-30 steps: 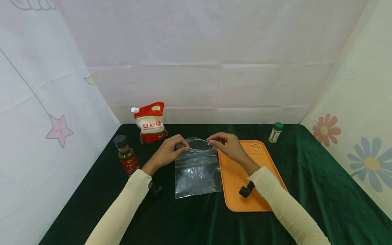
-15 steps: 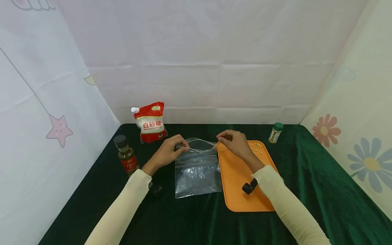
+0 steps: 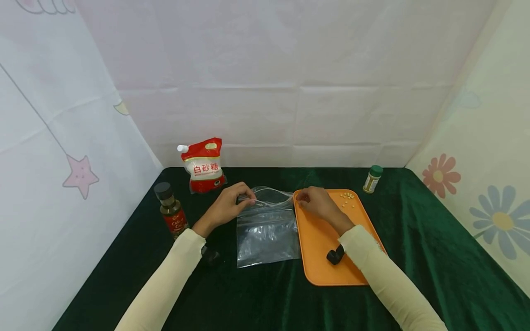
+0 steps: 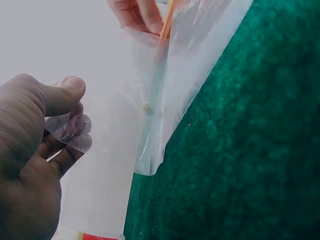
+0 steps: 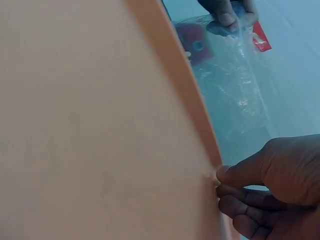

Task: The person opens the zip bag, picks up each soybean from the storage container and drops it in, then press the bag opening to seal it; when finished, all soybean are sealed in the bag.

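A clear zip bag (image 3: pixel 268 239) lies flat on the cloth, its mouth gaping at the far end. My left hand (image 3: pixel 231 202) pinches the left side of that mouth; in the left wrist view, thumb and fingers grip the plastic film. One small pale-yellow bean (image 4: pixel 146 107) shows against the bag's plastic there. My right hand (image 3: pixel 318 202) is low over the far left corner of the orange tray (image 3: pixel 327 248). In the right wrist view, its thumb and forefinger pinch a tiny yellowish bean (image 5: pixel 216 183) by the tray's rim, mostly covered by the fingertips.
Several beans (image 3: pixel 348 196) lie in the tray's far right corner. A red-and-white sugar pouch (image 3: pixel 204 168) stands behind my left hand, and a dark-capped bottle (image 3: pixel 171 211) left of it. A green-capped jar (image 3: pixel 372 179) is beyond the tray. Dark green cloth (image 3: pixel 256 299) covers the table.
My right hand let go of a bean at the bag's mouth, moved right over the tray and came down onto its far left corner. The left hand kept its hold on the bag.
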`<state>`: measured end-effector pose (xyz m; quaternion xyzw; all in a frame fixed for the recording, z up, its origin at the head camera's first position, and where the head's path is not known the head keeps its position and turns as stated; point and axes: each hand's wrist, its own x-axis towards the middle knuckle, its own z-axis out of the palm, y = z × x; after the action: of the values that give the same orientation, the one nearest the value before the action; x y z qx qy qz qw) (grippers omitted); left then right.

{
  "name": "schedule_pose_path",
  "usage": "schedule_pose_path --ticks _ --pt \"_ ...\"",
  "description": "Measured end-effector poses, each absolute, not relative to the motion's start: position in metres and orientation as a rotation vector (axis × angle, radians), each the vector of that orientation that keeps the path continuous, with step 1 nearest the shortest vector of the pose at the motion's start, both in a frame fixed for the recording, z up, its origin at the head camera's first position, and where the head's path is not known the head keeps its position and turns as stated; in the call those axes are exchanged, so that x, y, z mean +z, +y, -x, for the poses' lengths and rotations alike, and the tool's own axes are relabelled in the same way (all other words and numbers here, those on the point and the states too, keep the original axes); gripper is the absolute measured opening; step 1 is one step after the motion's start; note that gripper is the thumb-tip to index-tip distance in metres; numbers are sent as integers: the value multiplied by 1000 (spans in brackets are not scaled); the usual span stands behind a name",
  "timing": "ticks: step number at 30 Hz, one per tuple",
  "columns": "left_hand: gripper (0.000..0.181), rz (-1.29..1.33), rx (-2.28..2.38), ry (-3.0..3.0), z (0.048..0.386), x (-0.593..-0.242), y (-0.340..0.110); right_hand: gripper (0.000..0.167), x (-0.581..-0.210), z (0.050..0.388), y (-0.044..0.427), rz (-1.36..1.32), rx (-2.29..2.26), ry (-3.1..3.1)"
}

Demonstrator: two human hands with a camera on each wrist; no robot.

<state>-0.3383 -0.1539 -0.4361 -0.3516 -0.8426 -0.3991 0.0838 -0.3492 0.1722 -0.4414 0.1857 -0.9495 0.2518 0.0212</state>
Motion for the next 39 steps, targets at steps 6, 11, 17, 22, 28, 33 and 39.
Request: schedule_pose_path --ticks 6,11,17,22,28,33,39 --pt "9 1048 -1198 -2511 338 -436 -153 7 -445 350 173 -566 727 -2949" --pt "9 1034 -1192 -2530 337 -438 -153 7 -444 348 172 -554 736 -2949" --pt "8 1027 -1192 -2535 336 -438 -154 10 -444 347 173 -527 760 -2948" --pt "8 1030 -1199 -2535 336 -437 -154 11 -443 348 176 -503 810 -2875" --pt "8 1041 -1195 -2529 336 -438 -155 13 -436 347 177 -469 978 -2741" --pt "8 1047 -1192 -2520 337 -438 -154 17 -430 347 178 -497 1184 -2612" --pt "8 1028 -1184 -2543 338 -439 -154 20 -426 344 176 -582 1457 -2512"
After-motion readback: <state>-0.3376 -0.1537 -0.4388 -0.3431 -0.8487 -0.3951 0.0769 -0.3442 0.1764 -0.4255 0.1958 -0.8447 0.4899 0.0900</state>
